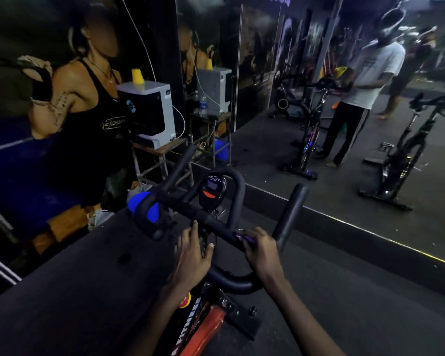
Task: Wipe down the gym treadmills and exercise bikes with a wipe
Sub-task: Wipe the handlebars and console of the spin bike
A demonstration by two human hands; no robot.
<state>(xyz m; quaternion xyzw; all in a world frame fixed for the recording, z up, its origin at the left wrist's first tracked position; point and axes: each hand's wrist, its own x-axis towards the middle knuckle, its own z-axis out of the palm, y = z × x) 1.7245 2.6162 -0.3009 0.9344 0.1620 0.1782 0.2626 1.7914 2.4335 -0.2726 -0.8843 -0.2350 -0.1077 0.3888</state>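
An exercise bike with black handlebars (180,201) stands right in front of me, with a small console (212,192) at its middle and a red and black frame (203,327) below. My right hand (261,249) curls round the crossbar and pinches a small purple wipe (247,238) against it. My left hand (192,253) hovers open just below the crossbar, fingers spread and pointing at the bar. Blue pads (141,205) wrap the left end of the handlebar.
A wall mirror (344,124) runs along the right and reflects other bikes and a standing person. A grey water purifier (149,111) with a yellow cup sits on a wooden stand at the left, wires hanging by it. Dark rubber floor lies all around.
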